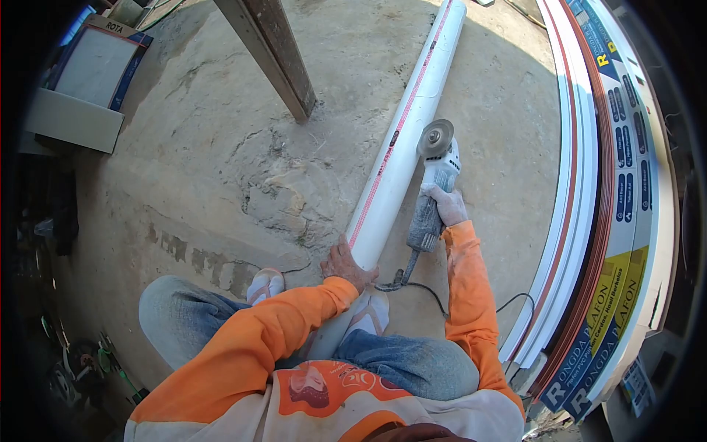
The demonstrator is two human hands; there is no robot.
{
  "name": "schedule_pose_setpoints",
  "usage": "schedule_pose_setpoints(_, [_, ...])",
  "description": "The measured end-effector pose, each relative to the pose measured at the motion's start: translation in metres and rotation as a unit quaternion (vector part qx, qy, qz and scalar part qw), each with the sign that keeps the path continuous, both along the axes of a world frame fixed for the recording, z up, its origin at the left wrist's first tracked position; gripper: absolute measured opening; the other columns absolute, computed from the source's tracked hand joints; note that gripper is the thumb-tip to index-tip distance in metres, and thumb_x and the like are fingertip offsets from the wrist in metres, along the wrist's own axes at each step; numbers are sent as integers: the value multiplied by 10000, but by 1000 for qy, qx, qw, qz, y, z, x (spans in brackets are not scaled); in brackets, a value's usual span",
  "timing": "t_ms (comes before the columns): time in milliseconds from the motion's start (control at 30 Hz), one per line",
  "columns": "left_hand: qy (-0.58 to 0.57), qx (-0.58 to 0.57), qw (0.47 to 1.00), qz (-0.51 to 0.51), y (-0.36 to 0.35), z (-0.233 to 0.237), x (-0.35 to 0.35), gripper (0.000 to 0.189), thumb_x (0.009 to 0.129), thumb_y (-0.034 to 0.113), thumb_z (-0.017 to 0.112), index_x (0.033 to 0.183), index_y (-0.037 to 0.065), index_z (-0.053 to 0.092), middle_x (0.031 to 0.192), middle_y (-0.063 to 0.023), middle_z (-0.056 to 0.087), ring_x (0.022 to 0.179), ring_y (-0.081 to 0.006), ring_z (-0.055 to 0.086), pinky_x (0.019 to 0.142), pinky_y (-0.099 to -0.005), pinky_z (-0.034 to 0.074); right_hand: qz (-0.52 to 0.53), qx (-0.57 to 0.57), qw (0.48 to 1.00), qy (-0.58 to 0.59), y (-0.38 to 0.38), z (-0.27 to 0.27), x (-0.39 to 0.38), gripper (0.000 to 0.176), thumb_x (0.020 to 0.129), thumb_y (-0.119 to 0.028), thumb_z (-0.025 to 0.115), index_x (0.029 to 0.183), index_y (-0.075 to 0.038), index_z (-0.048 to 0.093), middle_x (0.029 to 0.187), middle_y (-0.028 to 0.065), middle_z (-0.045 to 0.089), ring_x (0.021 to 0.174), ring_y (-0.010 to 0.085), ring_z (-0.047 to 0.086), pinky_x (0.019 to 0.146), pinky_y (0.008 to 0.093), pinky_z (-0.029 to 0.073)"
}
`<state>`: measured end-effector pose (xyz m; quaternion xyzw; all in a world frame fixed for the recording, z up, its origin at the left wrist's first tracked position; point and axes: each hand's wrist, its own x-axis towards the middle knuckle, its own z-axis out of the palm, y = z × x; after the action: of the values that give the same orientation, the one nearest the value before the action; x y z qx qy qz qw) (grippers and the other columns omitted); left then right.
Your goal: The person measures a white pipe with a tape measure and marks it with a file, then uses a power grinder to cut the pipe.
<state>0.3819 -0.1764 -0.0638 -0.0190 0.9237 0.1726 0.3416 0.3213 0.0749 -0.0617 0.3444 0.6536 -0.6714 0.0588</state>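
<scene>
A long white plastic pipe with a red printed stripe lies on the floor, running from between my legs away to the far edge. My left hand is wrapped over the near part of the pipe. On the pipe's right side, my right hand grips the body of a dusty angle grinder. The grinder's round disc points away from me, close beside the pipe and overlapping its edge in this view. A power cord trails from the tool's rear end past my right forearm.
Packed PVC ceiling panels are stacked along the right side. A wooden post stands on the concrete floor left of the pipe. Boxes sit at the far left. My sandalled feet straddle the pipe.
</scene>
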Motion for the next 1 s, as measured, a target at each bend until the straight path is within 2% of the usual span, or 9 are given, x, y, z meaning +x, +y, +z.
schedule_pose_setpoints(167, [-12, 9, 1000, 3, 0, 4, -3, 1135, 602, 503, 727, 1437, 27, 122, 1345, -218, 346, 1262, -352, 351, 1004, -533, 286, -20, -52, 998, 17, -1, -14, 5, 335, 727, -258, 716, 891, 25, 642, 759, 88, 642, 657, 165, 624, 614, 299, 501])
schedule_pose_setpoints(267, [-16, 8, 1000, 5, 1, 5, -2, 1127, 606, 496, 724, 1437, 28, 123, 1344, -224, 346, 1263, -354, 351, 1007, -537, 282, -20, -34, 999, 8, -8, 7, 6, 328, 727, -249, 718, 887, 27, 642, 757, 84, 641, 652, 159, 624, 604, 294, 502])
schedule_pose_setpoints(667, [1, 16, 1000, 15, 0, 3, 0, 1126, 607, 505, 722, 1439, 35, 126, 1338, -228, 350, 1261, -366, 352, 1018, -551, 266, -15, -37, 999, 11, -12, -4, 17, 310, 732, -225, 709, 911, 15, 629, 774, 67, 634, 670, 150, 612, 620, 292, 494])
schedule_pose_setpoints(1000, [9, 5, 1000, 9, 0, -2, 2, 1127, 598, 510, 719, 1437, 43, 128, 1314, -215, 368, 1239, -353, 372, 1000, -542, 283, 9, -40, 999, 15, -20, 10, 32, 311, 739, -243, 702, 906, 11, 638, 772, 62, 636, 672, 142, 606, 622, 284, 486])
